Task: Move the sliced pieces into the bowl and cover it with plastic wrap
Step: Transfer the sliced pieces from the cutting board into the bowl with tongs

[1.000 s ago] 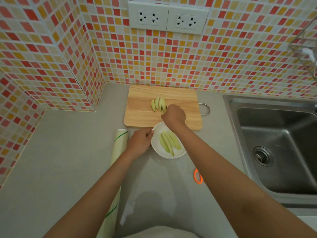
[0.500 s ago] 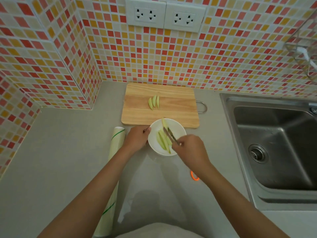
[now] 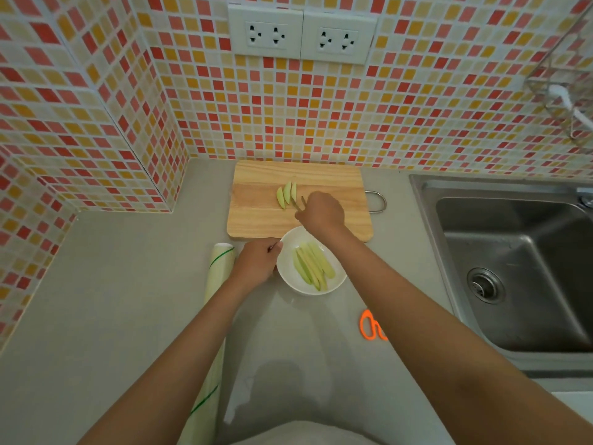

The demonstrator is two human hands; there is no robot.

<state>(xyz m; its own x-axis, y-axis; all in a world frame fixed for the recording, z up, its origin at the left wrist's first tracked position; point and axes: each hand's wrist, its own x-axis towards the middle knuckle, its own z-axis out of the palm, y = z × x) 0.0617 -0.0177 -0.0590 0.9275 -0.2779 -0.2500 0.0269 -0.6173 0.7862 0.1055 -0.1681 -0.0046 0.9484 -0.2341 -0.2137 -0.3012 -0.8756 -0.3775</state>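
Three slices (image 3: 287, 194) lie on the board (image 3: 256, 216); others fill the bowl (image 3: 288, 277). Right hand (image 3: 322, 211), back from the bowl, pinches a thin tool (image 3: 298, 203), mostly hidden. Left hand (image 3: 256, 263) grips the bowl's rim. Scissors (image 3: 369, 326) are half covered.

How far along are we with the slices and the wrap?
Done: several slices lie in the white bowl. In hand: the left hand holds the bowl's rim, while the right hand reaches with a thin tool toward three slices on the cutting board. Left: move those three, then cover the bowl; the plastic wrap roll lies untouched beside the bowl.
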